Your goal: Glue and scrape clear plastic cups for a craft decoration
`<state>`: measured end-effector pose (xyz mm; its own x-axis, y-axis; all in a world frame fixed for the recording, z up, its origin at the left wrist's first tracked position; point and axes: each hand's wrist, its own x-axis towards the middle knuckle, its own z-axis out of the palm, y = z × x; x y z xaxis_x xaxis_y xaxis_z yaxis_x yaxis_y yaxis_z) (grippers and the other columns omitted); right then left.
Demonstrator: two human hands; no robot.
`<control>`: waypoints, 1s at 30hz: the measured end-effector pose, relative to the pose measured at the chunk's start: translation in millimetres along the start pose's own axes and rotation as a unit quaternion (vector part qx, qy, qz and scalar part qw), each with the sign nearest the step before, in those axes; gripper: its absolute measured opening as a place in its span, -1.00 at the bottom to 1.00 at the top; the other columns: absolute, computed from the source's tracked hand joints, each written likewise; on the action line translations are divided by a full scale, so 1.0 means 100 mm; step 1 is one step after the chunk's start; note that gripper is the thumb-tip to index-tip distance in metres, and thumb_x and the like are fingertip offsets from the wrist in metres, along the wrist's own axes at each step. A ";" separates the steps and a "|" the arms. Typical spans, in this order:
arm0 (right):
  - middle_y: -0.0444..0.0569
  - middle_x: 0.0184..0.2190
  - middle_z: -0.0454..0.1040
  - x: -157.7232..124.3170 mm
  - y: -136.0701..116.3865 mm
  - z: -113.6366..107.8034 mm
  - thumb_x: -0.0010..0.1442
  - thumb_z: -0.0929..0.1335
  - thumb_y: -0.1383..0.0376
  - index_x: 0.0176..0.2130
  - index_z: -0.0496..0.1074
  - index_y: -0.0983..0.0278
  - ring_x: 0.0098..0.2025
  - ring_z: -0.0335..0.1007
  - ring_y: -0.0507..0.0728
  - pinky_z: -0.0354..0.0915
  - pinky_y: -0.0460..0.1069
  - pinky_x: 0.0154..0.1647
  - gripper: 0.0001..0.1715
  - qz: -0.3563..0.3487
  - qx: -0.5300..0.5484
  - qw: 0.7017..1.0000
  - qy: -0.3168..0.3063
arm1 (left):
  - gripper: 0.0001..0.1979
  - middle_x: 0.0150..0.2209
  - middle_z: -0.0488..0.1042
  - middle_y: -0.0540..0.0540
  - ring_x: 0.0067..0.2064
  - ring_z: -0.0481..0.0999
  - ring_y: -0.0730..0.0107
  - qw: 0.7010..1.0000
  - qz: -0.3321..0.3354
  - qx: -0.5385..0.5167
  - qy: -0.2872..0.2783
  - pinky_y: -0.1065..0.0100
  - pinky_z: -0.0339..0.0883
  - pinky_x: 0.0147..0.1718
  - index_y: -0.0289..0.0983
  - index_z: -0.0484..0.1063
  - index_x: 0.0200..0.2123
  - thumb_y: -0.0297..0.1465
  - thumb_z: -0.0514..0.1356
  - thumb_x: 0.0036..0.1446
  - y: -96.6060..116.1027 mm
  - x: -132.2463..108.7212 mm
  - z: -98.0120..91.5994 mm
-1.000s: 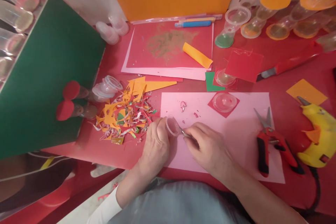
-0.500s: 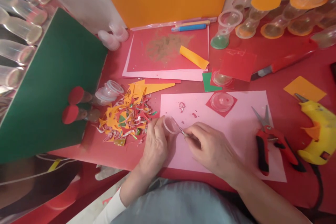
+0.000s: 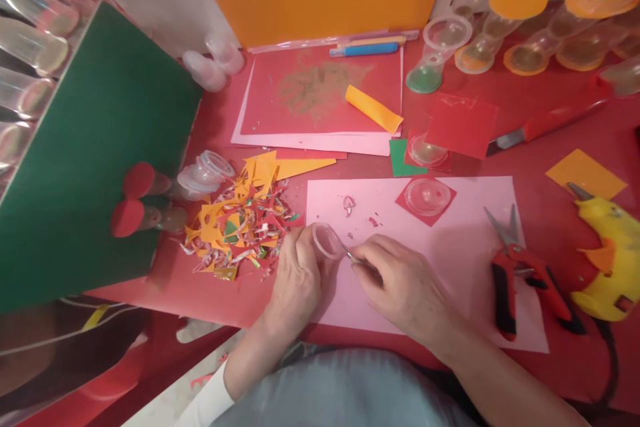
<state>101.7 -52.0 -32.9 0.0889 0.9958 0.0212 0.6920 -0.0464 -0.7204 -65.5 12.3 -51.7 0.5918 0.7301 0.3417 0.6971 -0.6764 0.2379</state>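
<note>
My left hand (image 3: 299,265) is closed around a clear plastic cup (image 3: 327,241), its round rim tilted up and to the right. Between the fingers of my right hand (image 3: 400,280) is a small metal-tipped tool (image 3: 349,253), its tip at the cup's right rim. Whether it is a blade or tweezers I cannot make out. Both hands are over a pink sheet (image 3: 450,267) with a few tiny scraps on it. Higher on that sheet, a clear cup (image 3: 428,197) rests on a red paper square (image 3: 429,221).
Left of my hands lies a heap of paper and plastic scraps (image 3: 240,227). Red-handled shears (image 3: 517,263) and a yellow glue gun (image 3: 607,247) lie right. A green board (image 3: 110,147) stands left. Joined plastic bottles (image 3: 520,33) stand back right, near a red-handled knife (image 3: 550,123).
The camera view has shifted slightly. My hands keep nearly the same grip, with the tool's tip still at the cup's rim.
</note>
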 end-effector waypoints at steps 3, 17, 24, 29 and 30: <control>-0.07 -0.42 0.54 0.01 0.00 0.01 0.19 0.30 0.47 -0.36 0.47 0.21 -0.40 0.49 0.10 0.30 -0.05 -0.37 -0.78 -0.008 -0.013 1.000 0.011 | -0.63 -0.13 0.43 -0.30 -0.12 0.49 0.11 1.000 0.000 -0.006 -0.002 0.16 0.48 -0.16 -0.40 0.18 0.14 -0.37 0.09 0.33 0.00 0.00 0.01; -0.10 -0.46 0.52 -0.01 0.01 -0.03 0.14 0.30 0.49 -0.37 0.46 0.22 -0.44 0.45 0.08 0.32 -0.07 -0.42 -0.79 0.001 0.054 0.998 0.017 | -0.57 -0.13 0.46 -0.32 -0.14 0.49 0.12 1.000 -0.003 -0.004 0.002 0.17 0.47 -0.18 -0.43 0.15 0.18 -0.35 0.12 0.33 0.01 0.00 0.00; -0.09 -0.42 0.54 0.01 0.01 -0.02 0.17 0.31 0.46 -0.35 0.46 0.22 -0.41 0.48 0.09 0.30 -0.06 -0.40 -0.81 0.010 0.021 1.000 -0.001 | -0.62 -0.14 0.46 -0.29 -0.16 0.48 0.14 1.000 0.010 0.012 0.005 0.20 0.45 -0.18 -0.40 0.16 0.16 -0.37 0.09 0.34 0.02 0.02 0.00; -0.09 -0.42 0.53 0.02 0.01 0.00 0.17 0.31 0.47 -0.35 0.45 0.22 -0.39 0.49 0.11 0.28 -0.05 -0.38 -0.82 0.009 0.011 1.000 -0.014 | -0.62 -0.17 0.45 -0.29 -0.18 0.48 0.13 1.000 0.015 0.019 0.003 0.21 0.45 -0.20 -0.44 0.17 0.14 -0.35 0.07 0.36 0.01 0.00 0.01; -0.09 -0.42 0.53 0.02 0.02 0.01 0.17 0.31 0.47 -0.36 0.44 0.22 -0.40 0.49 0.11 0.27 -0.05 -0.38 -0.82 0.009 0.008 1.000 -0.015 | -0.62 -0.17 0.45 -0.29 -0.18 0.48 0.13 1.000 0.013 0.021 0.001 0.20 0.45 -0.20 -0.44 0.17 0.14 -0.34 0.06 0.36 0.00 -0.01 0.01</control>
<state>102.6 -50.2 -34.3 0.0795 0.9967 -0.0138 0.6782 -0.0642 -0.7321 -65.3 11.9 -52.9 0.6096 0.7113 0.3498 0.6970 -0.6912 0.1909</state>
